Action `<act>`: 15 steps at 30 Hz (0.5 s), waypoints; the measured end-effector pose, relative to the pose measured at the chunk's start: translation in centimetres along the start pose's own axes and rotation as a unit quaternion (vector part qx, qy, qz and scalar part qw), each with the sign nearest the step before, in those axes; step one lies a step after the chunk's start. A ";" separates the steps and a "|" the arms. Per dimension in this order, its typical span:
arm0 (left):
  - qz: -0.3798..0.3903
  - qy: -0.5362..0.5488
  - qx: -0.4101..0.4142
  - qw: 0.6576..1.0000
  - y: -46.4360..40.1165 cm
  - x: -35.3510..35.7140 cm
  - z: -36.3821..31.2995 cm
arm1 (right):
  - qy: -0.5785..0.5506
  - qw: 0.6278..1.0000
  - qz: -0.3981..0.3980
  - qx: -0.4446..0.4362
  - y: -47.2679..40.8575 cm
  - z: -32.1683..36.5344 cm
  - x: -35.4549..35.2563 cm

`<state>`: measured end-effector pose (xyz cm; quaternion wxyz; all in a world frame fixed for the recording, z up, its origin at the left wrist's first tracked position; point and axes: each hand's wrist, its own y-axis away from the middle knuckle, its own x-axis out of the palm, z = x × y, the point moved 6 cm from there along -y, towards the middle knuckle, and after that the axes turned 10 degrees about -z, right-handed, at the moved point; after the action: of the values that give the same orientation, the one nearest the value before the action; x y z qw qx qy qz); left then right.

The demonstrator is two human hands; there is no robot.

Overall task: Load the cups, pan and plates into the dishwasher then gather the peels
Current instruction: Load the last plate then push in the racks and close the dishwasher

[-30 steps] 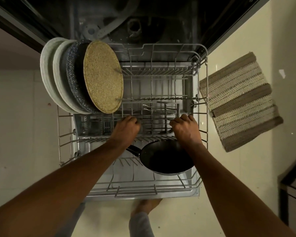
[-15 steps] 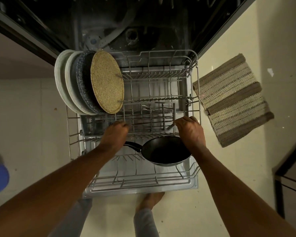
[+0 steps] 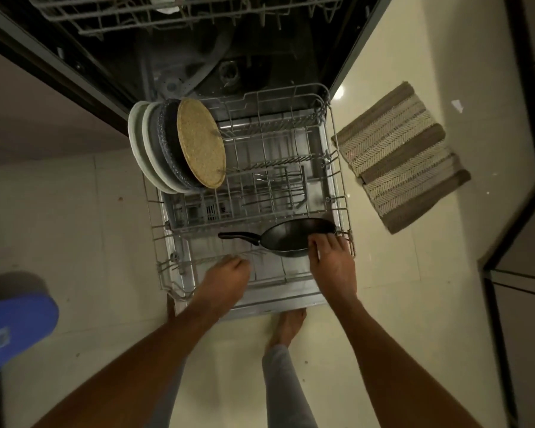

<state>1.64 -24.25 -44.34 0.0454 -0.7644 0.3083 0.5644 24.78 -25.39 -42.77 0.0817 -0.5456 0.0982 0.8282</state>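
The lower dishwasher rack [image 3: 342,193] is pulled out over the open door. A black pan [image 3: 286,239] lies tilted at the rack's front right, its handle pointing left. My right hand [image 3: 332,264] grips the pan's near right rim, thumb on the front edge. My left hand [image 3: 226,274] is over the front row of tines, its fingers curled down onto a wire. At the rack's rear left, two white plates [image 3: 138,146], a dark speckled plate [image 3: 164,140] and a round tan woven plate [image 3: 201,146] stand on edge. No cups or peels are in view.
The upper rack [image 3: 167,13] juts out at the top of the frame. A striped rug [image 3: 399,156] lies on the floor to the right, a blue container [image 3: 13,329] to the left. My foot [image 3: 288,322] stands at the door's front edge. A dark cabinet [image 3: 522,288] lines the right side.
Both hands drew back from the rack's middle wires to its front. The right hand now holds the pan's rim, and the pan sits more steeply tilted. The camera rose.
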 end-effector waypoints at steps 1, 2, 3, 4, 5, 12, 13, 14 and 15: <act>0.004 0.020 0.013 1.000 1.2 0.6 -0.8 | 0.007 1.000 0.002 -0.021 1.8 0.5 0.4; 0.012 0.032 0.021 0.999 2.3 1.3 -1.6 | 0.017 0.999 0.009 -0.051 3.6 1.1 1.1; 0.020 0.029 0.024 0.999 3.2 2.1 -2.2 | 0.026 0.996 0.023 -0.080 5.3 1.6 2.0; 0.035 0.012 0.012 0.999 3.9 3.0 -2.5 | 0.030 0.993 0.042 -0.105 7.0 2.0 2.9; 0.051 -0.006 -0.008 0.999 4.2 3.6 -2.5 | 0.032 0.989 0.064 -0.126 8.5 2.5 3.9; 0.078 -0.078 0.035 0.993 2.1 4.0 -2.1 | 0.065 0.969 0.184 -0.149 12.2 3.9 7.7; 0.081 -0.091 0.059 0.991 1.8 3.8 -2.2 | 0.073 0.968 0.187 -0.153 11.7 4.2 8.1; 0.085 -0.106 0.079 0.988 1.7 3.6 -2.3 | 0.079 0.966 0.186 -0.163 11.2 4.5 8.4; 0.089 -0.120 0.092 0.985 1.6 3.5 -2.4 | 0.083 0.964 0.183 -0.172 10.6 4.8 8.6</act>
<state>3.40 -28.01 -46.15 0.1017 -0.6532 0.4176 0.6234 14.57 -34.20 -48.00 -0.1745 -0.5909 0.0587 0.7855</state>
